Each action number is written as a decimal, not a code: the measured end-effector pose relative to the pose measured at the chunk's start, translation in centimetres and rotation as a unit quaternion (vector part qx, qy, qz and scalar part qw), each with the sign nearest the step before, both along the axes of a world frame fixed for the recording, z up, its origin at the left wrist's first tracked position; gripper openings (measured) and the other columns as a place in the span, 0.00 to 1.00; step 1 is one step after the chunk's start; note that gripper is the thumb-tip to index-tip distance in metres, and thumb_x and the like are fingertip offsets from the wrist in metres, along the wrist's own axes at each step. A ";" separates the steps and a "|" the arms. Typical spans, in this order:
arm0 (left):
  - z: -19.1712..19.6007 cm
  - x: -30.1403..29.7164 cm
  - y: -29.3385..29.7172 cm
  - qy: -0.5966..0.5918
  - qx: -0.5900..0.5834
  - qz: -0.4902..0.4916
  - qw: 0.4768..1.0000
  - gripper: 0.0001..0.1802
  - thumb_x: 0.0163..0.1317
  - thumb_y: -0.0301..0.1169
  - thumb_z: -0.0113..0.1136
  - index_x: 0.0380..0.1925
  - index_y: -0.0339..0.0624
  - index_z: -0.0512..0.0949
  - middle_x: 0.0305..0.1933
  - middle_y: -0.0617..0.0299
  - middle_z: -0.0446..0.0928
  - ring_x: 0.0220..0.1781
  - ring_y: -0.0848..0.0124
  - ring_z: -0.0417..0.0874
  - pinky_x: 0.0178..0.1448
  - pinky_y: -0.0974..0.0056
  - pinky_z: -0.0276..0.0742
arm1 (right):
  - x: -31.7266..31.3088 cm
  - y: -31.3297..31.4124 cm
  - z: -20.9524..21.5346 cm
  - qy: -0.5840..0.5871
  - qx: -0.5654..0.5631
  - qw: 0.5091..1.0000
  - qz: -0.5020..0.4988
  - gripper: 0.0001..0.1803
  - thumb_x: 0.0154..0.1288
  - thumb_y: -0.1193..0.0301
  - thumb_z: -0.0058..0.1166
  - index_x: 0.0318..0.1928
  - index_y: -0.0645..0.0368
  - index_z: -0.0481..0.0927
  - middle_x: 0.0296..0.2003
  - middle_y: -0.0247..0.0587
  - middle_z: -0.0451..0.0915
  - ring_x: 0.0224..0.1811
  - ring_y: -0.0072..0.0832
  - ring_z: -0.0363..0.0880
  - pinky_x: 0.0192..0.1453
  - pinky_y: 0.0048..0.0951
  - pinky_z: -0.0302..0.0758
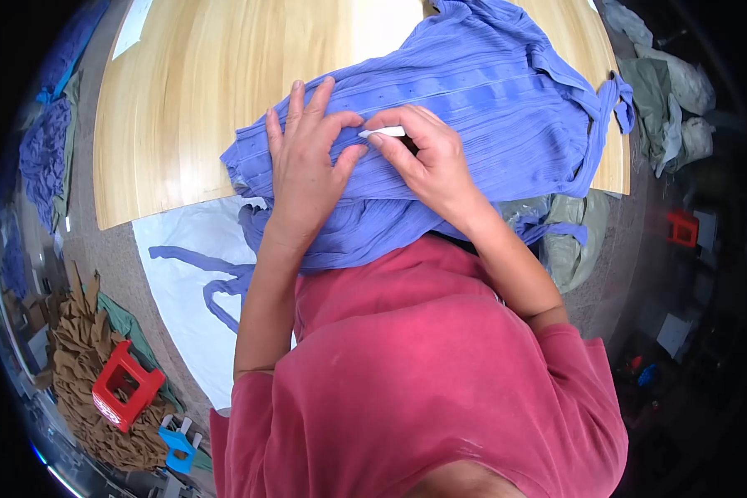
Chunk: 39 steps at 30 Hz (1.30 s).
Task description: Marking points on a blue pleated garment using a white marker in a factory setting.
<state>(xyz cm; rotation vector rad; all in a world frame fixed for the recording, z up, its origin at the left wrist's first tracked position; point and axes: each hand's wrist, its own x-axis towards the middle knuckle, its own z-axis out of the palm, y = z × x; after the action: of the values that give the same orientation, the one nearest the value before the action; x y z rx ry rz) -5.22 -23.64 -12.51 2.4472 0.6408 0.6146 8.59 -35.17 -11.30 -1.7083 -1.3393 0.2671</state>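
At upper centre, the right hand (pixel 436 159) pinches a white tool (pixel 388 131) over the blue garment (pixel 490 124) on the surface (pixel 187 108), the left hand (pixel 307 162) resting there, fingers spread, thumb and forefinger apart.

Head-worn fisheye, close above red shirt (pixel 423 357), facing down toward hands (pixel 307 162), tabletop (pixel 199 116).

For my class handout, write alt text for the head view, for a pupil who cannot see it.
The right hand holds a small white pointed tool over a blue garment on a wood-grained table; the left hand lies spread on the garment.
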 end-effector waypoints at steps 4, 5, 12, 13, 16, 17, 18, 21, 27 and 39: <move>-0.2 -0.1 0.1 -0.003 -0.003 0.001 1.000 0.16 0.52 0.31 0.70 0.42 0.51 0.79 0.72 0.56 0.64 0.78 0.50 0.54 0.75 0.34 0.40 | -0.4 0.6 -0.3 -0.025 0.003 1.000 -0.014 0.06 0.61 0.74 0.61 0.39 0.60 0.82 0.34 0.40 0.82 0.35 0.36 0.79 0.37 0.31 0.73; -0.2 -0.1 0.1 -0.004 -0.002 0.001 1.000 0.16 0.52 0.31 0.70 0.42 0.51 0.80 0.72 0.56 0.64 0.78 0.50 0.54 0.75 0.34 0.40 | -0.5 0.6 -0.3 -0.029 -0.001 0.999 -0.017 0.06 0.61 0.74 0.61 0.39 0.60 0.82 0.34 0.39 0.82 0.35 0.35 0.79 0.37 0.31 0.73; -0.2 -0.1 0.1 -0.005 0.000 0.002 1.000 0.16 0.52 0.31 0.69 0.43 0.50 0.80 0.71 0.55 0.65 0.78 0.51 0.54 0.75 0.34 0.41 | -0.6 1.0 -0.2 -0.082 0.000 0.996 -0.015 0.06 0.60 0.74 0.62 0.38 0.59 0.82 0.33 0.38 0.83 0.34 0.35 0.79 0.36 0.32 0.74; -0.2 0.0 0.1 -0.006 0.001 0.002 1.000 0.16 0.52 0.31 0.69 0.43 0.50 0.80 0.71 0.55 0.65 0.78 0.51 0.54 0.75 0.34 0.41 | -0.6 1.2 -0.2 -0.110 -0.006 0.994 -0.023 0.06 0.60 0.73 0.62 0.38 0.58 0.82 0.32 0.38 0.82 0.33 0.36 0.79 0.34 0.31 0.74; -0.4 -0.1 -0.1 -0.008 0.009 0.008 1.000 0.17 0.52 0.31 0.69 0.43 0.50 0.80 0.71 0.56 0.65 0.78 0.51 0.54 0.75 0.34 0.41 | -0.9 1.7 0.7 -0.164 -0.057 0.984 -0.033 0.05 0.61 0.72 0.62 0.37 0.57 0.82 0.30 0.37 0.82 0.31 0.32 0.79 0.32 0.29 0.73; -0.6 -0.1 0.0 -0.006 0.008 0.007 1.000 0.16 0.52 0.32 0.69 0.43 0.50 0.80 0.71 0.56 0.65 0.77 0.51 0.54 0.75 0.34 0.41 | -0.8 1.8 1.0 -0.190 -0.104 0.975 -0.039 0.05 0.62 0.71 0.62 0.36 0.57 0.82 0.28 0.36 0.81 0.29 0.27 0.78 0.31 0.27 0.72; -0.6 -0.1 0.2 -0.004 0.008 0.006 1.000 0.16 0.52 0.32 0.70 0.43 0.51 0.80 0.72 0.56 0.65 0.77 0.51 0.55 0.76 0.35 0.41 | -0.6 1.6 0.6 -0.191 -0.103 0.975 -0.041 0.05 0.62 0.71 0.62 0.36 0.57 0.82 0.28 0.36 0.81 0.29 0.27 0.78 0.31 0.27 0.72; -0.1 -1.2 1.1 0.000 0.000 -0.004 1.000 0.16 0.52 0.33 0.70 0.43 0.52 0.81 0.72 0.57 0.65 0.77 0.51 0.55 0.76 0.37 0.41 | 1.1 0.4 1.0 -0.019 0.003 1.000 -0.003 0.06 0.68 0.70 0.58 0.37 0.60 0.80 0.26 0.26 0.77 0.31 0.11 0.72 0.32 0.18 0.69; 0.4 -1.6 1.6 0.017 -0.006 -0.007 1.000 0.14 0.53 0.31 0.69 0.42 0.52 0.82 0.72 0.57 0.65 0.77 0.51 0.55 0.77 0.38 0.40 | 3.8 -4.1 -2.3 0.031 -0.004 0.999 -0.039 0.06 0.69 0.71 0.57 0.40 0.61 0.80 0.30 0.29 0.79 0.33 0.15 0.75 0.37 0.20 0.71; 0.2 1.0 0.1 -0.011 0.039 0.002 0.999 0.13 0.53 0.31 0.69 0.39 0.49 0.79 0.70 0.55 0.66 0.77 0.50 0.55 0.74 0.32 0.42 | 2.2 -2.9 -0.1 -0.023 0.013 0.999 -0.022 0.07 0.67 0.72 0.60 0.41 0.61 0.81 0.31 0.32 0.80 0.33 0.19 0.76 0.38 0.21 0.72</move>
<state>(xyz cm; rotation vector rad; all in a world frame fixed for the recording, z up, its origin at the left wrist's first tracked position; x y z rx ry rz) -4.18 -23.53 -12.36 2.5077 0.6238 0.6783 10.74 -38.03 -11.38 -1.7298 -1.3314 0.1845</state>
